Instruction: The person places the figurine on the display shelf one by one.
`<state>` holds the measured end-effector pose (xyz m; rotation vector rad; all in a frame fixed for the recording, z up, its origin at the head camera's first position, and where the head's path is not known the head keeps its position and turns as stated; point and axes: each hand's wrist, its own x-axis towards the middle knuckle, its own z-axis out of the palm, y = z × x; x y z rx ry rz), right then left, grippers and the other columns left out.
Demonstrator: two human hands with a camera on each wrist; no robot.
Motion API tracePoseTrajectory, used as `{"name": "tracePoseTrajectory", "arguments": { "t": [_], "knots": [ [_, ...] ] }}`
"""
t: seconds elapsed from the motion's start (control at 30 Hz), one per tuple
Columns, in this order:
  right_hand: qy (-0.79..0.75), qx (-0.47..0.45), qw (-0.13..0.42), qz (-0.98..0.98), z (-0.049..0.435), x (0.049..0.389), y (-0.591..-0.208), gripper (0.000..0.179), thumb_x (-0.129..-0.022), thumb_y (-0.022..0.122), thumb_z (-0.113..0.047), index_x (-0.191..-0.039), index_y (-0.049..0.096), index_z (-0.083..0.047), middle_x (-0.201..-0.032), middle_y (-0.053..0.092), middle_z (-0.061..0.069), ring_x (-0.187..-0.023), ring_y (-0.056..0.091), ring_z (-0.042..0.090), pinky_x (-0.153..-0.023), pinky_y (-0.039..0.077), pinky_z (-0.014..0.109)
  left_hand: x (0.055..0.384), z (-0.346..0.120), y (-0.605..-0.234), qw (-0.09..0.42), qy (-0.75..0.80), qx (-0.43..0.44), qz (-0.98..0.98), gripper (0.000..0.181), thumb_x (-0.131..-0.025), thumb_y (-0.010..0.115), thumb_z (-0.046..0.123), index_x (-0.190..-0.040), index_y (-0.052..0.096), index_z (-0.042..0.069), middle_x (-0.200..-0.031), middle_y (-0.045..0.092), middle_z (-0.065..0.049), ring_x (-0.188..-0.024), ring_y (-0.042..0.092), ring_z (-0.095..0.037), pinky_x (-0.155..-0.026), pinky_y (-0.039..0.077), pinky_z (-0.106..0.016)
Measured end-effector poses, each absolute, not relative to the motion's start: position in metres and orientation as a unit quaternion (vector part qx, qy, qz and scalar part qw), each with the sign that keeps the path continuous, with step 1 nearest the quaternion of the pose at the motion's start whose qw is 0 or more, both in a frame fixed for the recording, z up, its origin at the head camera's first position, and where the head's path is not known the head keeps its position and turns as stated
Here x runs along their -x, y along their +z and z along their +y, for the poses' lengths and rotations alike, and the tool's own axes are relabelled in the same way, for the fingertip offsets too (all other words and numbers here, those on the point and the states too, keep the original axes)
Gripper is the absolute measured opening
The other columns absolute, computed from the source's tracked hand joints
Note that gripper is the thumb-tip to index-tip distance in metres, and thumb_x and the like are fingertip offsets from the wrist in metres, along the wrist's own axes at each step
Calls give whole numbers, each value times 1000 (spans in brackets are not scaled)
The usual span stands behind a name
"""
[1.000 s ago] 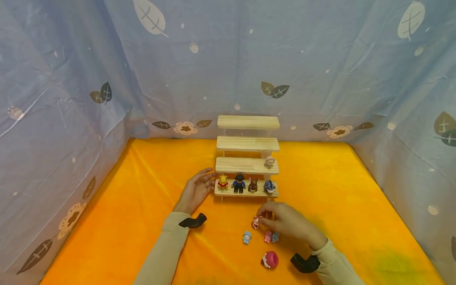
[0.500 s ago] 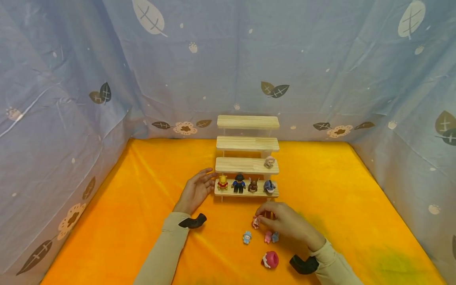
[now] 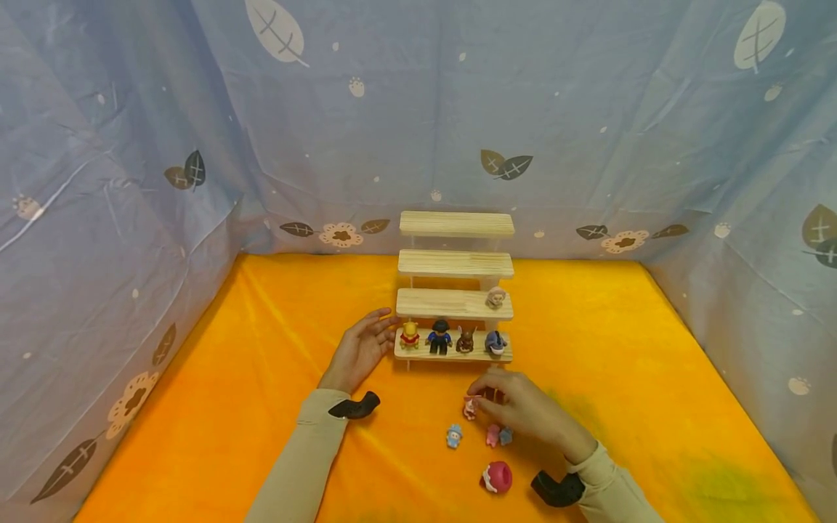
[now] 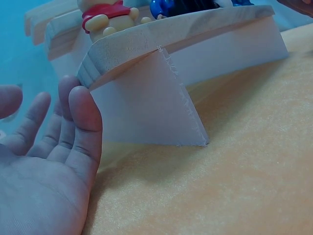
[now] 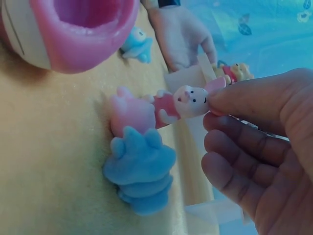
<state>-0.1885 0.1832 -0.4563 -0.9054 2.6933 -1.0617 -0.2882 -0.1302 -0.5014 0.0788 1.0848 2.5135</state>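
My right hand (image 3: 526, 408) pinches a small pink-and-white piglet figurine (image 5: 190, 102) by its ear between thumb and forefinger, its other fingers loosely bent. The piglet is upright just in front of the wooden tiered shelf (image 3: 454, 263). Palm up, my left hand (image 3: 358, 354) lies at the shelf's left side, with relaxed fingertips (image 4: 84, 105) right at the corner of the lowest board. Along that board sit a yellow bear figurine in a red shirt (image 3: 409, 335), a dark-hatted figure (image 3: 439, 338), a brown rabbit (image 3: 465, 340) and a blue-grey donkey (image 3: 495, 343).
A pale figurine (image 3: 495, 298) stands on the second board's right end. On the orange cloth (image 3: 608, 349) lie a light-blue figurine (image 3: 454, 436), a pink one (image 3: 492, 436), a blue one (image 5: 142, 169) and a hollow pink toy (image 3: 500, 477). Patterned curtains (image 3: 418, 109) enclose the area.
Both hands stay almost where they were. The piglet shifts only very slightly in the right hand's pinch; the other figurines keep their places.
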Motion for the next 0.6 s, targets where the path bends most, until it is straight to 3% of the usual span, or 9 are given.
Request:
{"name": "tracePoseTrajectory", "arguments": {
  "t": [0.6],
  "knots": [
    [-352, 295, 8, 888, 185, 192, -426, 10, -97, 68, -14, -105, 71, -19, -94, 68, -5, -79, 54, 0, -71, 52, 23, 288, -130, -501, 199, 900, -25, 388, 53, -111, 38, 27, -154, 28, -1, -127, 62, -7, -92, 56, -15, -83, 49, -26]
  ]
}}
